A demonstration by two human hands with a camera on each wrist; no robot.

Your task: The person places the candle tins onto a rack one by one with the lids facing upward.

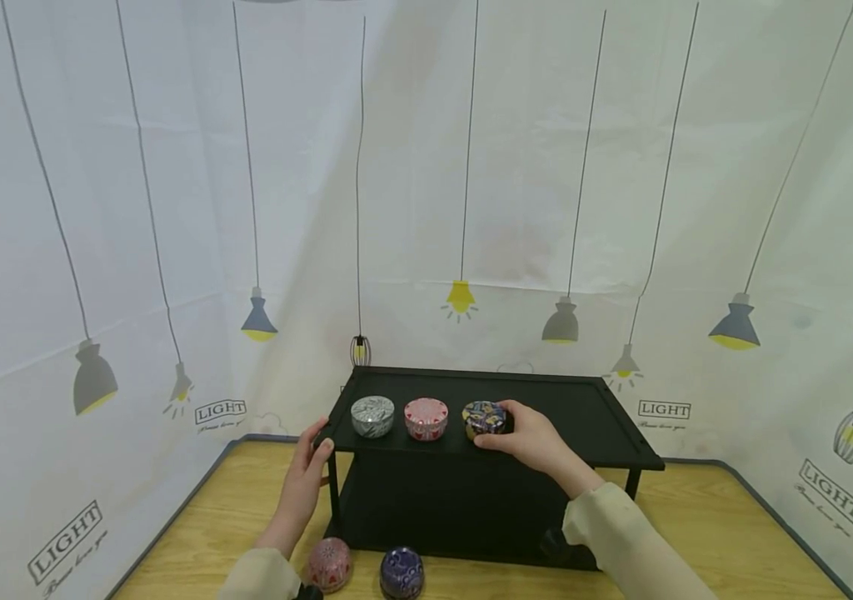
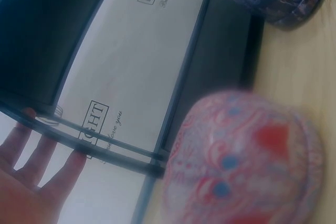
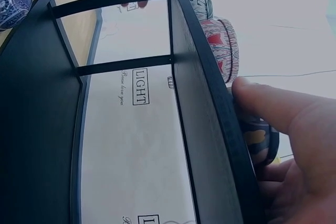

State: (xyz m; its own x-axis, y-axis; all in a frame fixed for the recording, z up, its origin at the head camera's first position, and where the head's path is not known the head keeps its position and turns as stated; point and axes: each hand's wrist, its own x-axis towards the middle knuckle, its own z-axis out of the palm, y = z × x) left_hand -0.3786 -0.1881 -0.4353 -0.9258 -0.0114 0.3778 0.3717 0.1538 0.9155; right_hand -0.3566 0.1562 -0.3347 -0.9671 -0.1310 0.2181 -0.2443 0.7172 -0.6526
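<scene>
My right hand [image 1: 535, 435] pinches a dark tin with a yellow and blue pattern [image 1: 482, 417] between thumb and fingers, at the top board of a black two-tier rack [image 1: 546, 433]. To its left on that board stand a pink-and-red tin [image 1: 426, 418] and a grey-and-white leaf-patterned tin [image 1: 372, 416], side by side. My left hand [image 1: 305, 479] holds the rack's left front corner; in the left wrist view its fingers [image 2: 65, 179] touch the side bar. The dark tin's right side is hidden by my right hand.
On the wooden table [image 1: 239, 483], before the rack, sit another pink-and-red tin [image 1: 330, 565] and a dark blue patterned tin [image 1: 401, 573]. The rack has a lower board [image 1: 456, 508]. White curtains [image 1: 411, 167] printed with hanging lamps enclose the table's back and sides.
</scene>
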